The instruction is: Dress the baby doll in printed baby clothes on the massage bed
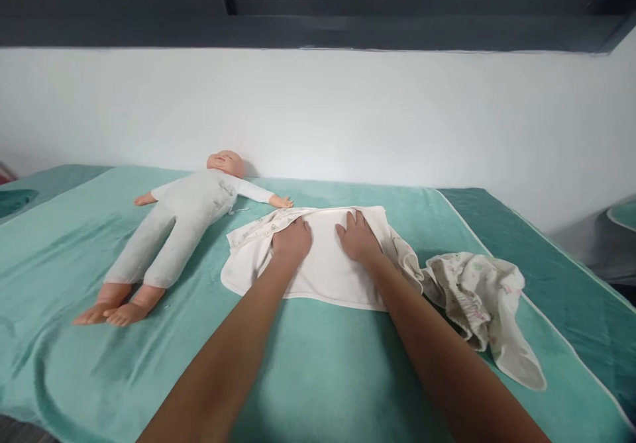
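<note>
Right fingers: the fingers of your right hand [358, 236] are spread and laid flat, pressing on cloth with nothing visibly gripped.
Left fingers: those of your left hand [293, 239] are bent and bunched closer together beside a patterned fold; you cannot tell from here whether they pinch any fabric.
Garment under the fingers: the white, soft-fabric garment with small printed motifs on its turned-over parts [328, 281] lies beneath both hands, its plain side up between them and its lower edge nearer you than the fingertips.
Loose parts: a printed fold runs out to the left of your left fingers; a rumpled, sleeve-like part bunches to the right of your right fingers.
Step in hand: by the look of it, you are spreading and flattening the garment.
Next move: this probably calls for light, even pressure while the bunched right side is drawn out flat.
Right of the fingers: a crumpled, off-white printed cloth garment [477, 291], near the rumpled part.
Left of the fingers: a baby doll with a white cloth body and pinkish plastic head, hands and feet [191, 198], lying on its back, one hand just beside the garment's far edge.
Under everything: a pale green, plush-looking sheet [328, 377].
Beyond the fingers: a plain white wall [348, 112].
</note>
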Demonstrator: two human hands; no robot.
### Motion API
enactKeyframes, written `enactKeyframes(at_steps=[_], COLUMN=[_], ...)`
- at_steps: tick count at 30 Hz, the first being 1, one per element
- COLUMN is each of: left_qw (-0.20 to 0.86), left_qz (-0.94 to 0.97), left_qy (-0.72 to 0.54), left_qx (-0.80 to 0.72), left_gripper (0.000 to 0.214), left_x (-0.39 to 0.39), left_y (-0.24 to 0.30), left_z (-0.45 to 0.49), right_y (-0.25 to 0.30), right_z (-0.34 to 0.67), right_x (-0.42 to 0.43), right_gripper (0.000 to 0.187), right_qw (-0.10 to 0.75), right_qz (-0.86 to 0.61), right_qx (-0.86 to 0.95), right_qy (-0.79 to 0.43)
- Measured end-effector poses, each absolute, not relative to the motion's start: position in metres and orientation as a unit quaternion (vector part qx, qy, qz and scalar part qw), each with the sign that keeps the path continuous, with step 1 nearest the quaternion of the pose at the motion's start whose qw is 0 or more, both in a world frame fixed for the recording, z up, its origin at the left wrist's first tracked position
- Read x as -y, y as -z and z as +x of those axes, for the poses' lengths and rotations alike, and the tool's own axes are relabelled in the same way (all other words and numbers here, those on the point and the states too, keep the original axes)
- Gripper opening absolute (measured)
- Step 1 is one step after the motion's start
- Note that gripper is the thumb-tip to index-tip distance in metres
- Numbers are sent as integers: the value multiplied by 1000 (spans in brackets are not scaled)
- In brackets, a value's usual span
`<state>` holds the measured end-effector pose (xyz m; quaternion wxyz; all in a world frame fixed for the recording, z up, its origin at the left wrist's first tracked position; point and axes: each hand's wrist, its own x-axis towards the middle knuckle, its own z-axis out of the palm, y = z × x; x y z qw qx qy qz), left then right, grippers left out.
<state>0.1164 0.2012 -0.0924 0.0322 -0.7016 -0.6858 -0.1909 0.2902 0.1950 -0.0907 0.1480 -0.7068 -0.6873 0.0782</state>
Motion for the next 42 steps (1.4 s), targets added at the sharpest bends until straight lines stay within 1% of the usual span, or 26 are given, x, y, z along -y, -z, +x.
enactKeyframes(at_steps=[3, 8, 11, 13, 18, 21, 23, 24, 25, 27, 29, 30, 31, 33, 37, 40, 42], left_qw=[38, 30, 9, 14, 51, 59, 55, 52, 48, 37, 23, 16, 9, -4, -25, -37, -41], left_qz=[-712, -796, -798, -800, -809, -821, -829, -832, -833, -833, -830, -828, -827, -824, -821, -817, -816], left_qy=[182, 192, 184, 179, 159, 163, 168, 172, 176, 184, 191, 195, 199, 206, 213, 219, 224], left_qx=[677, 573, 573, 573, 564, 544, 530, 525, 522, 521, 524, 525, 526, 527, 529, 531, 531], left_gripper=[49, 53, 56, 57, 56, 55, 53, 52, 51, 49, 48, 47, 46, 44, 43, 41, 40], left_x=[-187, -157, -145, -138, -114, -101, -95, -94, -93, -94, -95, -96, -96, -97, -98, -99, -99], left_y=[92, 99, 103, 104, 106, 107, 108, 108, 107, 107, 106, 106, 106, 105, 105, 104, 104], left_z=[124, 135, 134, 131, 122, 116, 113, 112, 111, 109, 109, 109, 109, 108, 107, 106, 106], right_y=[90, 93, 95, 95, 97, 97, 94, 92, 90, 86, 83, 81, 80, 78, 76, 75, 71], right_z=[284, 276, 277, 280, 281, 279, 284, 290, 298, 323, 354, 370, 385, 412, 436, 436, 435], right_x=[-190, -170, -156, -146, -116, -92, -77, -70, -65, -59, -57, -58, -59, -63, -71, -77, -82], right_gripper=[67, 68, 68, 68, 67, 65, 59, 54, 48, 40, 37, 38, 41, 46, 51, 54, 46], right_qw=[131, 128, 123, 118, 116, 140, 183, 225, 279, 423, 537, 567, 571, 544, 448, 332, 249], right_qz=[-715, -686, -655, -641, -637, -638, -603, -579, -557, -548, -585, -607, -630, -675, -731, -750, -760], right_qx=[682, 716, 746, 758, 762, 757, 775, 778, 769, 691, 574, 526, 495, 479, 514, 572, 600], right_qy=[-83, -36, 2, 12, 19, 3, -52, -96, -143, -208, -199, -185, -176, -139, -28, 3, -2])
